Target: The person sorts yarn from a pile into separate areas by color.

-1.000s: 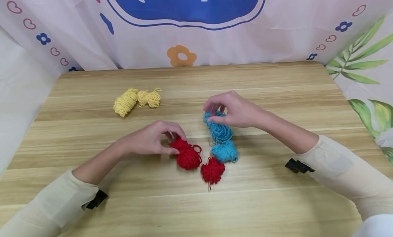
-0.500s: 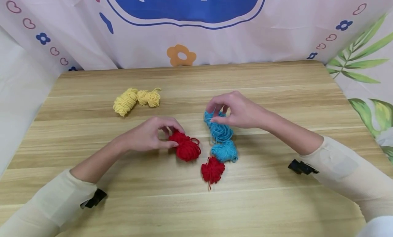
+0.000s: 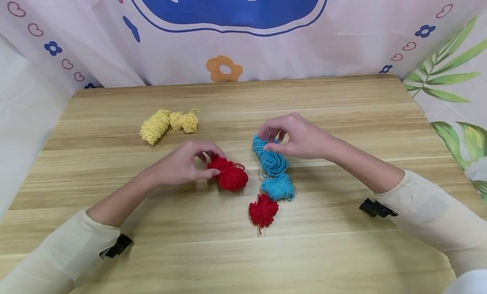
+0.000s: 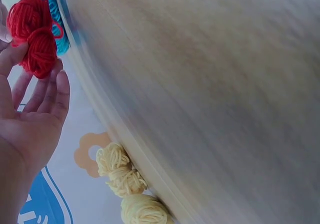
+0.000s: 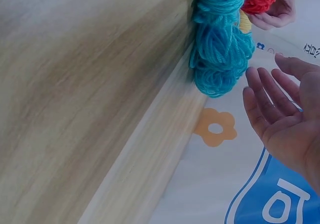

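My left hand [image 3: 183,163] pinches one end of a larger red yarn bundle [image 3: 233,177], tied in at its waist, between thumb and fingers. In the left wrist view that red bundle [image 4: 32,36] shows with the thumb across its near side. My right hand [image 3: 300,137] hovers over the far end of a blue yarn bundle [image 3: 273,163]. Seen from the right wrist, its relaxed fingers stand apart from the blue yarn [image 5: 222,58]. A smaller blue bundle [image 3: 278,187] lies against the first, and a small red bundle [image 3: 263,211] lies in front of it.
Two yellow yarn bundles [image 3: 167,124] lie at the back left of the wooden table [image 3: 323,251]. A printed cloth [image 3: 281,57] hangs behind the table's far edge.
My left hand has carried the larger red bundle slightly back and left, away from the small red one. My right hand has drifted a little right; the blue yarn stays put.
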